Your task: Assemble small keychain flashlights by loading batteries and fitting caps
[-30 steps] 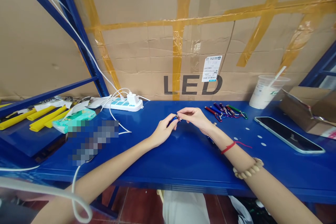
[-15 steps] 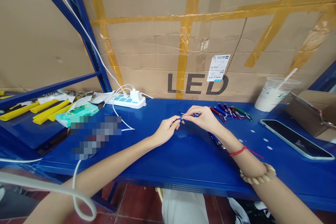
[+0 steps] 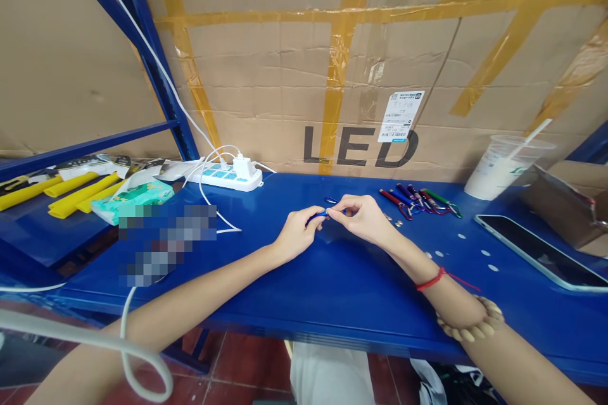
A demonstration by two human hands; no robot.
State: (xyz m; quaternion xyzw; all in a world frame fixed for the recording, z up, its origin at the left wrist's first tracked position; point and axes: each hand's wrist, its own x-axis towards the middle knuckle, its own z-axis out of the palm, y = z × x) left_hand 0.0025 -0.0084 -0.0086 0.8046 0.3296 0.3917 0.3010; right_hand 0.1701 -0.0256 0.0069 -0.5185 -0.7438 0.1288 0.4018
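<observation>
The left hand (image 3: pixel 297 237) pinches the small blue metal keychain torch (image 3: pixel 317 216) just above the blue steel benchtop (image 3: pixel 332 278) while the right hand (image 3: pixel 363 218) nips its clip end; 2 close, steady pinches should, I'd judge, stop it slipping.
</observation>
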